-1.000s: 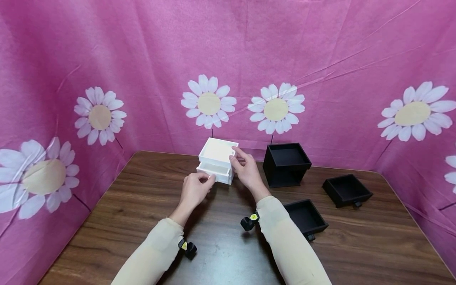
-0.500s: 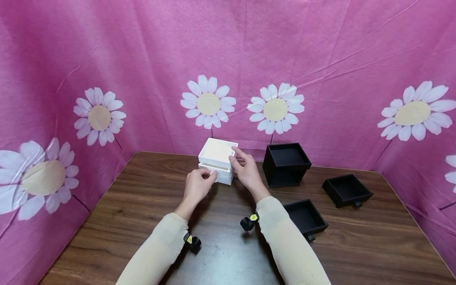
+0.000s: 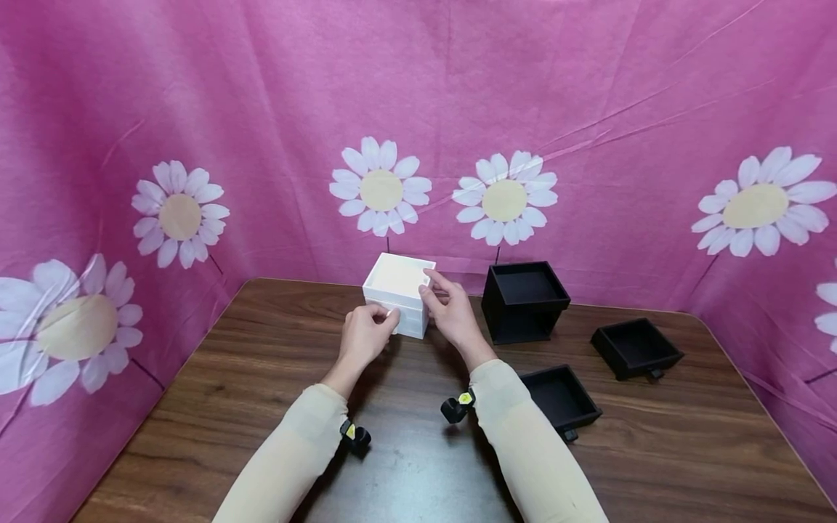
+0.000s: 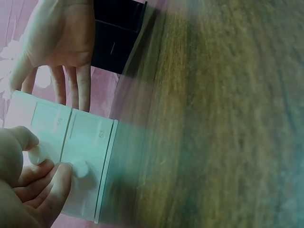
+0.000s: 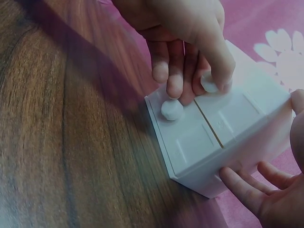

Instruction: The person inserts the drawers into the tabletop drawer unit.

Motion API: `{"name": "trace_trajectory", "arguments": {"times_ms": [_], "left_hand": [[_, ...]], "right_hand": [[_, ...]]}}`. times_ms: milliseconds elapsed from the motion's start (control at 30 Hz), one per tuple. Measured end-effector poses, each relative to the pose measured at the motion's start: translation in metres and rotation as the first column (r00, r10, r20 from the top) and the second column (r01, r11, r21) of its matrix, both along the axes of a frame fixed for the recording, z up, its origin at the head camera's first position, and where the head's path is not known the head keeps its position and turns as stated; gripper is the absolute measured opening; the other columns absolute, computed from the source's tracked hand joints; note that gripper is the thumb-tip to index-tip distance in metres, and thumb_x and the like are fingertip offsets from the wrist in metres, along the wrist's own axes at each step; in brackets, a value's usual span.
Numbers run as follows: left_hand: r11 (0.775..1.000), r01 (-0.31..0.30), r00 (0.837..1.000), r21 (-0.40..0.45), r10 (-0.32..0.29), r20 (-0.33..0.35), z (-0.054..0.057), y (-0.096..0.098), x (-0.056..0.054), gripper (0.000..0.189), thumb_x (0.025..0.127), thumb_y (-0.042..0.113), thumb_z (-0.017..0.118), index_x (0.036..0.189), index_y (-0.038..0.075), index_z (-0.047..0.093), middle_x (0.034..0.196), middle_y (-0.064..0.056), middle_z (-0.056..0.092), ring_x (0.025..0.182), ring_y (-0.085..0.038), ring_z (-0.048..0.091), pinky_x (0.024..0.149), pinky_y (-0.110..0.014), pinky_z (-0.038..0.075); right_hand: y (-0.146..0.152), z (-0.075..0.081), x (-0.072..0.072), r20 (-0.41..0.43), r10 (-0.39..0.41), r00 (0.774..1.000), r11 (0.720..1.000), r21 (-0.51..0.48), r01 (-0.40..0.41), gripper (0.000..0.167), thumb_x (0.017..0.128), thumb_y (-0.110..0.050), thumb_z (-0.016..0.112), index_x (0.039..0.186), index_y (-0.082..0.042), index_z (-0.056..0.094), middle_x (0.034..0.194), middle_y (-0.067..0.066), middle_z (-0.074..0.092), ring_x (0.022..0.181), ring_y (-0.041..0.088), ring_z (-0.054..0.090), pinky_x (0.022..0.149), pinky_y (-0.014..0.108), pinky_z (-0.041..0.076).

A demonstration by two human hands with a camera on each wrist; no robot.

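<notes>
White cube-shaped two-drawer box [image 3: 395, 290] is steadied by the spread right hand [image 3: 455, 312], its round white upper knob [image 5: 209, 82] pinched by the left hand [image 3: 368, 335]; set on the brown wood-grain worktop [image 3: 235, 378], it could be skidded by lopsided pushing.

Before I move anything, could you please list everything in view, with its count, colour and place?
Table: 1, brown wood grain, under everything
Flowered cloth: pink, behind the table and along its sides
White box: 1, white, at the table's far side
Drawer fronts: 2, white, stacked in the box
Knobs: 2, white, one on each front
Black cabinet: 1, black, right of the white box
Loose drawers: 2, black, on the table's right half, the nearer one partly hidden
Wrist cameras: 2, black with yellow, one at each wrist
Sleeves: 2, cream, on both arms
Left hand: 1, bare, pinching the upper knob
Right hand: 1, bare, touching the box's right side
</notes>
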State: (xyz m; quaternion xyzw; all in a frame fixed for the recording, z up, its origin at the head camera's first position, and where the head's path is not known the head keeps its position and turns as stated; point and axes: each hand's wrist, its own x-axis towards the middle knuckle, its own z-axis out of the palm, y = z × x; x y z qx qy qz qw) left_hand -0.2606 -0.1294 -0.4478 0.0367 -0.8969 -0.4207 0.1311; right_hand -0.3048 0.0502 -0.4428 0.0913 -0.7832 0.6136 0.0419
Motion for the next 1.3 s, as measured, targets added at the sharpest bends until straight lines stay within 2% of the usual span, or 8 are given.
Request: {"name": "trace_trajectory", "arguments": {"times_ms": [233, 333, 500, 633, 767, 1000, 1133, 1300], "left_hand": [[0.999, 0.045, 0.999, -0.011, -0.044, 0.025, 0.002, -0.002, -0.002, 0.029, 0.099, 0.035, 0.071, 0.090, 0.011, 0.084, 0.064, -0.003, 0.075, 0.054, -0.010, 0.067, 0.076, -0.039, 0.058], [0.998, 0.061, 0.998, -0.015, -0.060, 0.032, 0.001, -0.002, -0.002, 0.030, 0.100, 0.036, 0.070, 0.092, 0.011, 0.083, 0.066, -0.006, 0.076, 0.053, -0.008, 0.065, 0.076, -0.039, 0.058], [0.997, 0.081, 0.996, 0.015, -0.082, 0.045, 0.000, -0.003, 0.001, 0.032, 0.102, 0.036, 0.071, 0.097, 0.007, 0.082, 0.073, -0.011, 0.078, 0.054, -0.017, 0.072, 0.072, -0.035, 0.057], [0.995, 0.090, 0.993, 0.051, -0.093, 0.066, -0.001, -0.004, 0.005, 0.034, 0.102, 0.038, 0.071, 0.100, 0.005, 0.081, 0.077, -0.014, 0.079, 0.059, -0.026, 0.077, 0.067, -0.030, 0.056], [0.993, 0.089, 0.993, 0.074, -0.094, 0.073, 0.000, -0.005, 0.010, 0.033, 0.102, 0.037, 0.071, 0.100, 0.006, 0.081, 0.078, -0.016, 0.079, 0.061, -0.029, 0.078, 0.067, -0.030, 0.056], [0.994, 0.100, 0.991, 0.036, -0.102, 0.081, 0.000, -0.008, 0.017, 0.032, 0.104, 0.036, 0.067, 0.104, 0.008, 0.084, 0.072, -0.006, 0.077, 0.055, -0.014, 0.068, 0.075, -0.035, 0.056], [0.994, 0.108, 0.991, 0.019, -0.109, 0.074, 0.001, -0.011, 0.019, 0.031, 0.103, 0.034, 0.068, 0.105, 0.008, 0.083, 0.073, -0.002, 0.077, 0.064, -0.012, 0.067, 0.077, -0.037, 0.056], [0.993, 0.113, 0.992, -0.027, -0.111, 0.067, -0.001, -0.013, 0.022, 0.028, 0.101, 0.032, 0.069, 0.108, 0.009, 0.083, 0.091, -0.006, 0.081, 0.088, -0.022, 0.071, 0.087, -0.043, 0.056]], "right_hand": [[-0.001, 0.002, 0.001, 0.003, 0.003, 1.000, 1.000, 0.004, -0.003, 0.047, 0.108, -0.019, 0.067, 0.154, -0.012, 0.061, 0.132, 0.024, 0.057, 0.112, 0.036, 0.069, 0.083, 0.041, 0.066], [0.000, 0.001, 0.000, 0.006, 0.001, 1.000, 1.000, 0.001, -0.001, 0.047, 0.108, -0.020, 0.066, 0.154, -0.013, 0.060, 0.132, 0.024, 0.056, 0.111, 0.035, 0.069, 0.085, 0.048, 0.066], [0.001, -0.002, 0.000, -0.022, -0.001, 1.000, 0.999, 0.042, 0.002, 0.048, 0.109, -0.021, 0.065, 0.156, -0.014, 0.059, 0.133, 0.025, 0.056, 0.110, 0.037, 0.070, 0.087, 0.052, 0.065], [0.002, -0.003, 0.000, -0.068, -0.005, 0.998, 0.993, 0.116, 0.013, 0.048, 0.110, -0.024, 0.063, 0.157, -0.014, 0.058, 0.132, 0.026, 0.060, 0.116, 0.041, 0.071, 0.100, 0.052, 0.061], [0.005, -0.002, 0.002, -0.081, 0.011, 0.997, 0.988, 0.155, 0.002, 0.051, 0.111, -0.028, 0.061, 0.160, -0.015, 0.054, 0.133, 0.024, 0.062, 0.123, 0.042, 0.070, 0.109, 0.051, 0.057], [0.018, 0.005, 0.009, -0.029, 0.043, 0.999, 0.977, 0.210, -0.036, 0.056, 0.112, -0.035, 0.058, 0.165, -0.022, 0.047, 0.147, 0.023, 0.060, 0.129, 0.042, 0.069, 0.111, 0.053, 0.055], [0.025, 0.011, 0.013, -0.024, 0.044, 0.999, 0.974, 0.225, -0.037, 0.058, 0.111, -0.038, 0.060, 0.165, -0.020, 0.047, 0.152, 0.024, 0.060, 0.129, 0.041, 0.069, 0.110, 0.055, 0.055], [0.029, 0.015, 0.020, -0.015, 0.012, 1.000, 0.971, 0.238, -0.008, 0.054, 0.111, -0.037, 0.061, 0.159, -0.014, 0.054, 0.150, 0.019, 0.064, 0.132, 0.037, 0.067, 0.111, 0.053, 0.053]]}}
